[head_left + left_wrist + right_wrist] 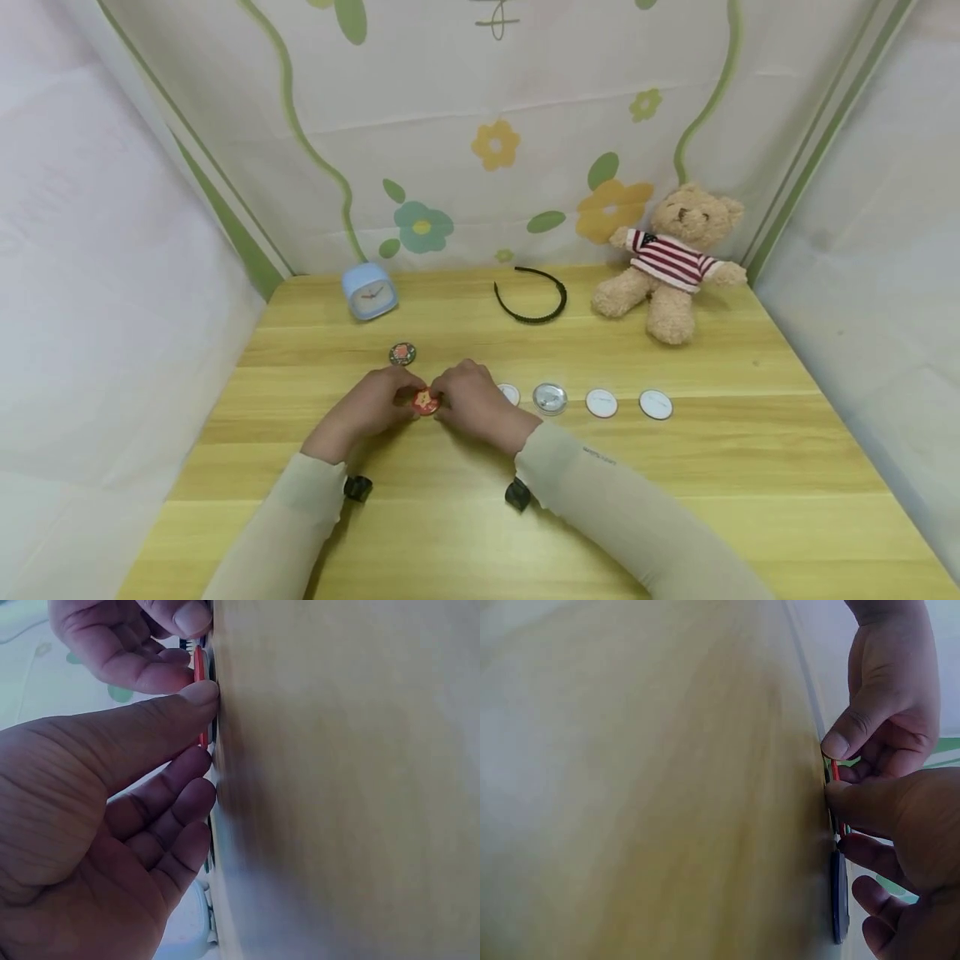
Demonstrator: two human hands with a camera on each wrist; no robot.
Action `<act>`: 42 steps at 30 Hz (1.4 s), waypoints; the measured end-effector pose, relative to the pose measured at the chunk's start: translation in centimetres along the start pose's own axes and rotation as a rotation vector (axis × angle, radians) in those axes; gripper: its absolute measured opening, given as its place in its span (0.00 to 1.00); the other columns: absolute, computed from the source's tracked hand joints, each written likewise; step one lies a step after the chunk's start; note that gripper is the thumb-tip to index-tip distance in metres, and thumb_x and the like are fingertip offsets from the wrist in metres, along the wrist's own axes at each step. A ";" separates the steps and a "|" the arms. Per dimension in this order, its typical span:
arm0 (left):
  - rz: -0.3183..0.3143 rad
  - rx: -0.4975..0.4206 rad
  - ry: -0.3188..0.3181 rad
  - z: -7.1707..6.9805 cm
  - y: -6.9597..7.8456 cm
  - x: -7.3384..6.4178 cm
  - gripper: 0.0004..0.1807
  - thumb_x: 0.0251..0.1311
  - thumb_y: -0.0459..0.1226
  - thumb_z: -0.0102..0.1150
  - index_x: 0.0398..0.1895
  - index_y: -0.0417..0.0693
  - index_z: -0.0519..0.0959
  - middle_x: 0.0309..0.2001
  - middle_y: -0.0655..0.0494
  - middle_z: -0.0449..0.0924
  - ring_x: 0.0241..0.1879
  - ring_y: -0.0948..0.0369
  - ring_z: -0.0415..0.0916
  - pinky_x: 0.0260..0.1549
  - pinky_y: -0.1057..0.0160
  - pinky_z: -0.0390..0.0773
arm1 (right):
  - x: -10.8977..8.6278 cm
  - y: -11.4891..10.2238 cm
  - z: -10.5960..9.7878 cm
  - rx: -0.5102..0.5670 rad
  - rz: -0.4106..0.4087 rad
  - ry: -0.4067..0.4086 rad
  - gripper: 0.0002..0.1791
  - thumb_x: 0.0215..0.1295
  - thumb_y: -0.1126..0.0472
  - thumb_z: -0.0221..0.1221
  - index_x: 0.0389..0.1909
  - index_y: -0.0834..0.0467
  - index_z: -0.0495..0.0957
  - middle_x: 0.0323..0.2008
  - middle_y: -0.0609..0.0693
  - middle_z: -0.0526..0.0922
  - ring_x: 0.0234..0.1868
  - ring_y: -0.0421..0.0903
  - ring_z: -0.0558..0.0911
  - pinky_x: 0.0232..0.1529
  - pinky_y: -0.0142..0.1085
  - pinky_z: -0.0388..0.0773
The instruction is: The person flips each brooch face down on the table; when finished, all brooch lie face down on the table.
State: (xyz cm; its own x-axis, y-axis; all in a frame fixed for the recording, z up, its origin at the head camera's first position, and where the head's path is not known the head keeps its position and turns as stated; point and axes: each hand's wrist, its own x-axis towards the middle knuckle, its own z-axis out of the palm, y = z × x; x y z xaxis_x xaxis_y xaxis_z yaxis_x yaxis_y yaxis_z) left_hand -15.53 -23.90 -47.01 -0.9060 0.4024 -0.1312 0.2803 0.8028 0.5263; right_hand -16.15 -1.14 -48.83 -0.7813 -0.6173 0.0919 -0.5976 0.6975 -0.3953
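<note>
Between both hands, low over the table, sits a red button badge point(425, 402) with a pale star-like design. My left hand point(371, 407) pinches its left edge with thumb and fingertips. From the other side my right hand point(474, 402) pinches its right edge; the right thumb point(859, 802) overlaps the red rim in the right wrist view. Just beyond the hands lies a dark patterned badge point(402, 354). To the right, a white disc point(508, 393) is partly covered by the right hand, followed by a silver-backed badge point(550, 399) and two more white discs point(602, 403).
A light blue clock point(370, 292) stands at the back left of the wooden table point(465, 525). Behind the row lies a black headband point(562, 300). A teddy bear point(675, 258) in a striped shirt leans against the printed cloth at the back right.
</note>
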 end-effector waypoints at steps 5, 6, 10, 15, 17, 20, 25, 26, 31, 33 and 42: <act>0.031 0.028 0.008 -0.2 0.1 -0.3 0.20 0.67 0.37 0.76 0.61 0.45 0.88 0.58 0.52 0.89 0.61 0.50 0.84 0.66 0.44 0.81 | 0.1 -0.2 0.1 -0.014 0.001 0.003 0.12 0.73 0.50 0.71 0.54 0.46 0.90 0.53 0.42 0.91 0.50 0.45 0.78 0.56 0.43 0.73; 0.037 0.028 0.008 -0.2 0.2 -0.3 0.19 0.68 0.37 0.76 0.61 0.45 0.88 0.57 0.52 0.89 0.60 0.51 0.84 0.65 0.45 0.82 | 0.1 -0.2 0.1 -0.015 0.001 0.002 0.12 0.74 0.50 0.71 0.54 0.46 0.90 0.52 0.42 0.91 0.50 0.45 0.78 0.56 0.43 0.73; 0.067 0.020 0.006 -0.2 0.0 -0.5 0.15 0.71 0.38 0.73 0.58 0.50 0.90 0.55 0.56 0.90 0.57 0.53 0.85 0.62 0.46 0.83 | 0.0 0.0 0.0 -0.022 0.004 0.003 0.12 0.77 0.49 0.68 0.55 0.45 0.90 0.52 0.41 0.91 0.51 0.46 0.79 0.57 0.44 0.74; 0.088 0.018 0.023 -0.5 -0.2 -0.7 0.12 0.77 0.37 0.65 0.58 0.54 0.91 0.56 0.57 0.91 0.59 0.53 0.87 0.61 0.46 0.85 | -0.2 0.4 -0.6 0.011 0.020 0.024 0.13 0.83 0.47 0.60 0.54 0.44 0.91 0.50 0.39 0.92 0.51 0.46 0.82 0.60 0.48 0.76; 0.086 0.014 0.043 -0.6 0.0 -0.7 0.12 0.78 0.36 0.64 0.58 0.53 0.91 0.55 0.57 0.92 0.57 0.55 0.88 0.59 0.48 0.86 | -0.2 0.4 -0.9 0.028 0.029 0.037 0.13 0.84 0.48 0.59 0.53 0.44 0.91 0.49 0.39 0.93 0.50 0.46 0.83 0.60 0.48 0.77; 0.081 0.015 0.079 -0.6 0.3 -0.3 0.11 0.78 0.36 0.64 0.55 0.53 0.92 0.51 0.57 0.93 0.51 0.59 0.88 0.53 0.51 0.87 | -0.1 0.4 -1.2 0.046 0.042 0.052 0.11 0.83 0.50 0.61 0.51 0.45 0.91 0.45 0.40 0.93 0.45 0.45 0.82 0.57 0.46 0.77; 0.060 0.014 0.111 -0.3 0.4 0.1 0.09 0.77 0.35 0.65 0.53 0.53 0.91 0.45 0.58 0.92 0.45 0.61 0.86 0.50 0.51 0.87 | -0.1 0.6 -1.2 0.072 0.054 0.063 0.05 0.79 0.53 0.65 0.49 0.47 0.87 0.42 0.42 0.93 0.42 0.44 0.82 0.57 0.46 0.78; 0.052 0.006 0.111 -0.3 0.4 0.1 0.09 0.77 0.35 0.65 0.54 0.52 0.90 0.45 0.58 0.92 0.45 0.61 0.86 0.50 0.50 0.87 | -0.1 0.7 -1.2 0.079 0.055 0.062 0.04 0.79 0.54 0.66 0.48 0.48 0.85 0.42 0.43 0.92 0.42 0.44 0.82 0.57 0.46 0.79; 0.028 -0.037 0.110 -0.1 0.4 0.2 0.12 0.74 0.33 0.68 0.57 0.52 0.83 0.41 0.58 0.91 0.44 0.59 0.88 0.52 0.48 0.87 | 0.1 1.0 -0.8 0.105 0.045 0.040 0.07 0.77 0.57 0.68 0.50 0.48 0.81 0.44 0.44 0.92 0.44 0.44 0.84 0.57 0.44 0.81; 0.030 -0.047 0.103 0.0 0.4 0.2 0.13 0.72 0.31 0.70 0.54 0.53 0.83 0.41 0.58 0.90 0.44 0.59 0.87 0.52 0.48 0.87 | 0.1 1.1 -0.8 0.108 0.036 0.030 0.08 0.77 0.57 0.68 0.52 0.47 0.82 0.44 0.43 0.93 0.45 0.43 0.84 0.57 0.43 0.80; 0.023 -0.072 0.037 0.1 -0.1 0.4 0.12 0.70 0.34 0.74 0.52 0.57 0.86 0.45 0.63 0.88 0.47 0.61 0.83 0.55 0.50 0.84 | 0.3 1.3 -1.1 0.124 -0.010 0.013 0.12 0.70 0.55 0.74 0.52 0.50 0.89 0.45 0.43 0.93 0.46 0.43 0.83 0.56 0.40 0.79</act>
State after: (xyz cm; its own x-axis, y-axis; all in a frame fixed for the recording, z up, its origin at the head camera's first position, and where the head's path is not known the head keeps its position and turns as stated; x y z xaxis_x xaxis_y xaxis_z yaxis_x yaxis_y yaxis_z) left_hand -15.83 -23.77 -47.23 -0.9112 0.4024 -0.0880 0.2785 0.7593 0.5882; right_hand -17.36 0.01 -48.31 -0.7784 -0.6184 0.1080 -0.5791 0.6410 -0.5038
